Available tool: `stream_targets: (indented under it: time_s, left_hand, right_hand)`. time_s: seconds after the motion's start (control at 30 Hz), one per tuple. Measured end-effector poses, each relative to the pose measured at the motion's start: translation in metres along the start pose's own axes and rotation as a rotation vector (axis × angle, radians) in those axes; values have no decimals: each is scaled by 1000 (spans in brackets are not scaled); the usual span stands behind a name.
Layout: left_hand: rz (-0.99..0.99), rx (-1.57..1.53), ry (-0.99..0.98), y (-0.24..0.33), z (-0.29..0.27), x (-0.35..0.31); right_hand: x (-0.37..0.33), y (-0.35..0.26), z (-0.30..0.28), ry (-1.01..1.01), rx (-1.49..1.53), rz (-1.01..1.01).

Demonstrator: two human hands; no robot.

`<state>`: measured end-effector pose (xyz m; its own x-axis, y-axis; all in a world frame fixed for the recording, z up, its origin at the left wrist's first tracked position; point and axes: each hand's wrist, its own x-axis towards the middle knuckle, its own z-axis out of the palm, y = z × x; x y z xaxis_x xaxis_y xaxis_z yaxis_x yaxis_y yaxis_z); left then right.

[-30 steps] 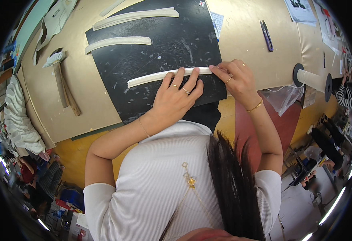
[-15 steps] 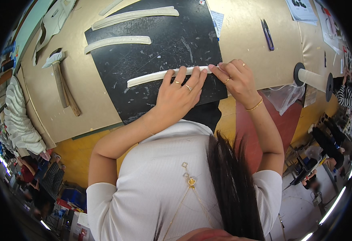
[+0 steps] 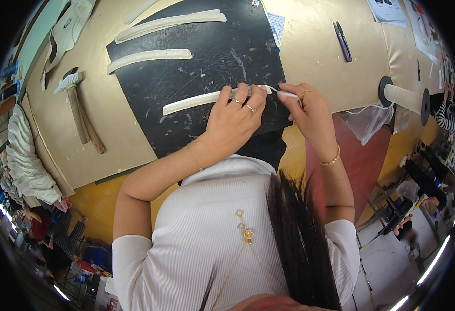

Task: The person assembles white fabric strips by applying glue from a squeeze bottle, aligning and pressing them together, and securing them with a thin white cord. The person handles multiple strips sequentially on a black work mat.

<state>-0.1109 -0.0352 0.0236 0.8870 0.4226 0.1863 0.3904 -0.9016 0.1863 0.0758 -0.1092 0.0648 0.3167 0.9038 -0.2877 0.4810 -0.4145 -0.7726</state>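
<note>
A narrow, slightly curved white strip [image 3: 190, 103] lies crosswise on a black board [image 3: 160, 78]. My left hand [image 3: 235, 113] bends its fingers over the right half of this strip and holds it against the board; the thumb is mostly hidden. Just past the strip's right end, my right hand [image 3: 310, 111] is closed in a pinch on a thin white cord [image 3: 288, 95]. Between that hand and the strip's tip a short length of cord bridges the gap. Two more white strips, one single [image 3: 152, 58] and one thicker [image 3: 173, 23], rest farther back on the board.
Hammers [image 3: 79, 106] lie on the tan table at left, near stacked white padded pieces [image 3: 28, 160]. Purple-handled thread snips [image 3: 342, 41] lie at right. A spool [image 3: 404, 98] with white cord stands at the right edge above a clear plastic bag [image 3: 367, 122]. Paper [image 3: 277, 28] sits beside the board.
My right hand has drawn slightly right and down from the strip's end, and white cord now shows between its fingers. My left hand stays on the strip, its fingers slightly shifted.
</note>
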Motion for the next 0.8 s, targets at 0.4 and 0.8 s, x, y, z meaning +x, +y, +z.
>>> stream_targets:
  time_s: [0.4,0.8]
  left_hand:
    - [27,-22,-8,-3,-3,4]
    - [70,38,-13,-4,-7,8]
  right_hand:
    - [-8,3,11,151,-48,8]
    - [-23,14,33,226,-415,-381]
